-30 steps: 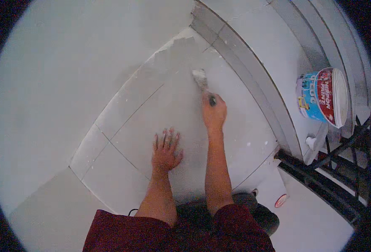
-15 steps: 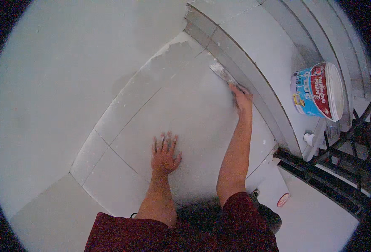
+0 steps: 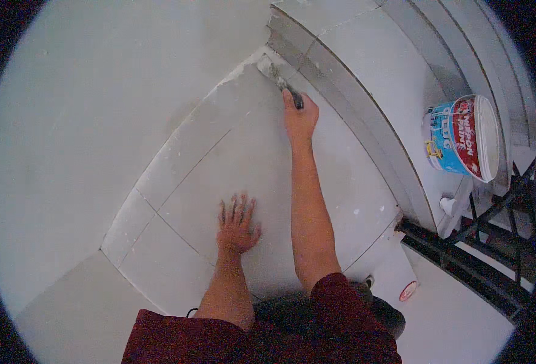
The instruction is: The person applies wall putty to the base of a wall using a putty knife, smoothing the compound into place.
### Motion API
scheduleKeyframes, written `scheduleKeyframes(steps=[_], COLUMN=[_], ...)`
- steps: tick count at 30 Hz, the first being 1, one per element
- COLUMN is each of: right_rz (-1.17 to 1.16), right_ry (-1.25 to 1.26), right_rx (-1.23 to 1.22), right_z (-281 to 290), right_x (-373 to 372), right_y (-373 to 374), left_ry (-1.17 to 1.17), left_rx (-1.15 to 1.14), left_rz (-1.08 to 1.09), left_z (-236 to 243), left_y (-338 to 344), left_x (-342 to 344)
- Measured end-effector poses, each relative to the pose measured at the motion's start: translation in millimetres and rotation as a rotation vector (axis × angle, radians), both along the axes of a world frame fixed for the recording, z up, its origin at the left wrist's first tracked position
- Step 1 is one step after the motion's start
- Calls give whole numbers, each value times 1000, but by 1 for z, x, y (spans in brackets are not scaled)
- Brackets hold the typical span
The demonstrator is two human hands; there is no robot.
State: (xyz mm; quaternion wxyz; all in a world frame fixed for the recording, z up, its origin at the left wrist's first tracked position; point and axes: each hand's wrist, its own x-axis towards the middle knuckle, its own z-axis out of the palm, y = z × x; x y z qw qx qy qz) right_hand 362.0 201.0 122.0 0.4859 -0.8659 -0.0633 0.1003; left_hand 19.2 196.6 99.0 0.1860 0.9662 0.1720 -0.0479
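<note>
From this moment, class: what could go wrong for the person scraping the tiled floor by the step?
1. The right hand reaches far forward with the putty knife at the step's edge; a slip might gouge it or scrape knuckles.
2. The left hand lies flat on the tile as a prop; on dusty tile it may slide.
3. The bucket stands on the step near its edge; a bump might tip it.

I see a plastic bucket [image 3: 462, 138] in white, blue and red lying on its side on a pale step [image 3: 395, 91], well off to the right of the fingers. Below it runs a black metal railing [image 3: 462, 258]. A small white knob-like piece [image 3: 448, 205] sits just under the bucket. Pale floor tiles [image 3: 177, 182] spread left of the fingers.
</note>
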Motion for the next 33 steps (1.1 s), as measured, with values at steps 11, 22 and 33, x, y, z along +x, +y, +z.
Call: scheduleKeyframes(steps=[11,22,33], right_rz=[-245,-214,3], right_ry=[-373,-706,-191], right_rx=[157,76,-377], right_z=[40,51,32], right_x=[-72,-55,-45], right_y=[-133,-167,-147], left_ry=[20,-32,-7], left_rx=[50,24,76], left_rz=[-13,-31,-45], left_z=[1,2,1], left_y=[-3,-5,-4], left_x=[5,6,5])
